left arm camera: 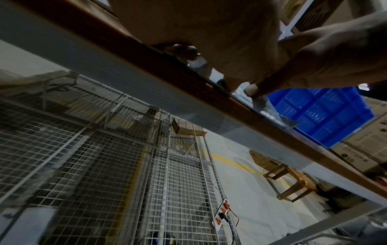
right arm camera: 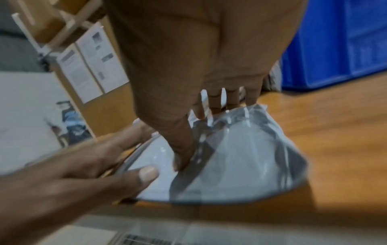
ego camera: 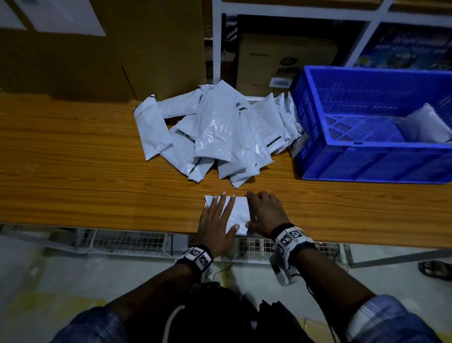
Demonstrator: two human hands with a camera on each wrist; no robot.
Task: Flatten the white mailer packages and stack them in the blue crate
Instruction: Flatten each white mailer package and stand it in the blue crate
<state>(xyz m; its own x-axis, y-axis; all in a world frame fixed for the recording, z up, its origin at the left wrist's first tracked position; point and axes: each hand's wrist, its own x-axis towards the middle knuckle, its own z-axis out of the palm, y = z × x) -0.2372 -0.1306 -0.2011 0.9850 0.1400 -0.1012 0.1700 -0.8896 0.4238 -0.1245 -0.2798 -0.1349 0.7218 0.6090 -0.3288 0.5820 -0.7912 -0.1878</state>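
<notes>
Mailer [ego camera: 237, 213] on table [ego camera: 90, 165] | left hand [ego camera: 214, 228] flat, pressing | right hand [ego camera: 265, 214] fingers curled, pinching edge | press outward evenly before crate [ego camera: 375, 162]

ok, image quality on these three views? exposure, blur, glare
Head view: dim, corners darkened, glare on the top mailer in the pile, shelf lines bowed. Left wrist view: steeply tilted, left hand a blurred close mass. Right wrist view: motion-blurred throughout, mailer smeared under the right hand.
</notes>
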